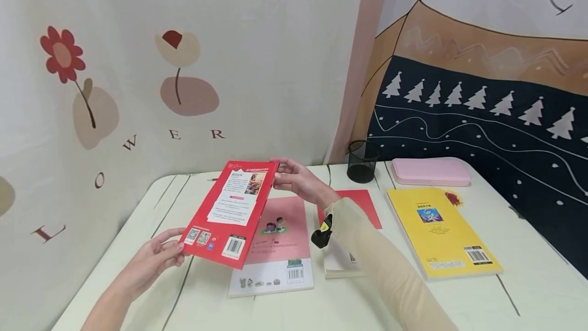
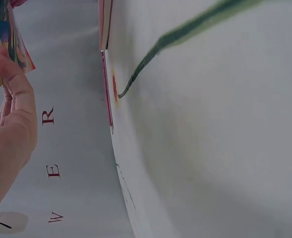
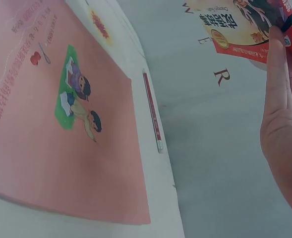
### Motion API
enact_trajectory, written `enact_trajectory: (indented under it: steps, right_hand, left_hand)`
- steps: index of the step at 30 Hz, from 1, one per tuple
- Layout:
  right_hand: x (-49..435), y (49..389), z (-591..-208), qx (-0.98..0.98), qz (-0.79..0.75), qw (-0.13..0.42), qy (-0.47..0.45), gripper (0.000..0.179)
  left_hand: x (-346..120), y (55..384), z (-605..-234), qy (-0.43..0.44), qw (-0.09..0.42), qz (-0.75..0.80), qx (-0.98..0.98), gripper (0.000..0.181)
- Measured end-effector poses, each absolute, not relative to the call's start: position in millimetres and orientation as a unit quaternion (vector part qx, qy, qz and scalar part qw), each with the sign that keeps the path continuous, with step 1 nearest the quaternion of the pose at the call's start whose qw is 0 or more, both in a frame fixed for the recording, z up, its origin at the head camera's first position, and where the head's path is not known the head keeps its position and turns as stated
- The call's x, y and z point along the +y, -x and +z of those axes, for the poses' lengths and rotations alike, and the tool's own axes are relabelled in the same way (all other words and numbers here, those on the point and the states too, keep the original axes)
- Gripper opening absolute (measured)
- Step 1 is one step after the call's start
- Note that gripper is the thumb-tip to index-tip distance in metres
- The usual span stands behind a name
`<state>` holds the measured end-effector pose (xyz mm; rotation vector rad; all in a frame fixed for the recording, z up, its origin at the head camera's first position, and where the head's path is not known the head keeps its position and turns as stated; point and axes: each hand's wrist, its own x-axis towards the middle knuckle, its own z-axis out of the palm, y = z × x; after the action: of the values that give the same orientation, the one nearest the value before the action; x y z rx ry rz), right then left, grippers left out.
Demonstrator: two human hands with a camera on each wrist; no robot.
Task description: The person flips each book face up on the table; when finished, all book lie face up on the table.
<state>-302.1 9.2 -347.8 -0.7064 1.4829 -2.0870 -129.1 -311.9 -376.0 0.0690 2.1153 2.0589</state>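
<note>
A thin red book (image 1: 236, 213) is held tilted above the table, its back cover with text and barcode towards the head camera. My left hand (image 1: 151, 262) pinches its lower left corner between thumb and fingers. At the upper right corner my right hand (image 1: 300, 183) grips the edge. Part of the illustrated front cover (image 3: 235, 22) shows in the right wrist view. Below the held book lies a pink and white book (image 1: 285, 241), partly covered by it. In the left wrist view, the left hand (image 2: 12, 124) holds the book's edge (image 2: 7, 29).
A red and white book (image 1: 360, 201) lies partly behind the right forearm. Further right is a yellow book (image 1: 441, 239). A black mesh pen holder (image 1: 362, 170) and a pink case (image 1: 432, 171) stand at the back. One red pencil (image 3: 153, 111) lies near the table's far edge.
</note>
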Motion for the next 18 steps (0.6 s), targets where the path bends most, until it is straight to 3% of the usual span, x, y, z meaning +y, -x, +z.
enact_trajectory:
  steps: [18]
  right_hand:
    - [15.1, 302.4, -342.2, 0.563, -0.742, 0.225, 0.286, 0.045]
  left_hand:
    - [-313.0, 134.1, -378.0, -0.092, 0.176, 0.724, 0.661, 0.028]
